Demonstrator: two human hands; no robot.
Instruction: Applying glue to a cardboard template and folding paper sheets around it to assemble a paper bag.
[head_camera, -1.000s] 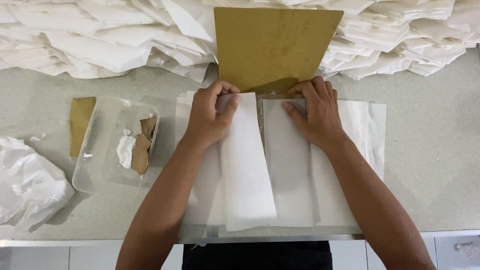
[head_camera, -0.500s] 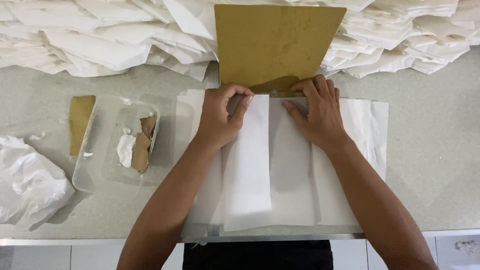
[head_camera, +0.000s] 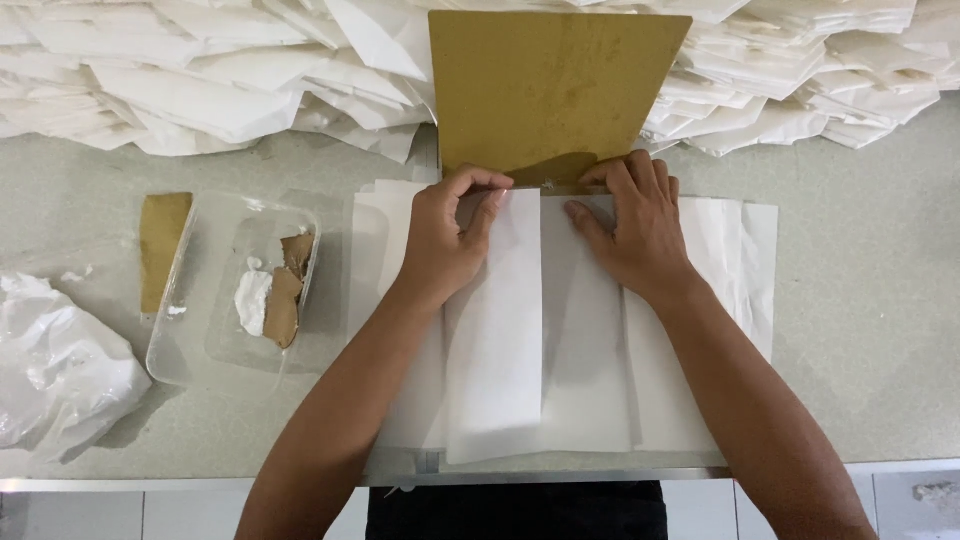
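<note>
The folded sheet (head_camera: 497, 330) under the left hand (head_camera: 445, 245) was thin matt white paper, slightly translucent. The board (head_camera: 555, 90) at twelve o'clock looked like dull, mottled brown cardboard. The tray (head_camera: 235, 290) at nine o'clock was clear glossy plastic. The table (head_camera: 870, 330) was smooth, pale and faintly speckled. The bag (head_camera: 55, 365) was crinkled shiny plastic.

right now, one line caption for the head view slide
Both hands, left hand and right hand, fold white paper against a brown board.

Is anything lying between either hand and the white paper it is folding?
Nothing visible. The left hand pinches the folded flap's top edge and the right hand presses flat on the white paper, both in direct contact, just below the brown board.
</note>
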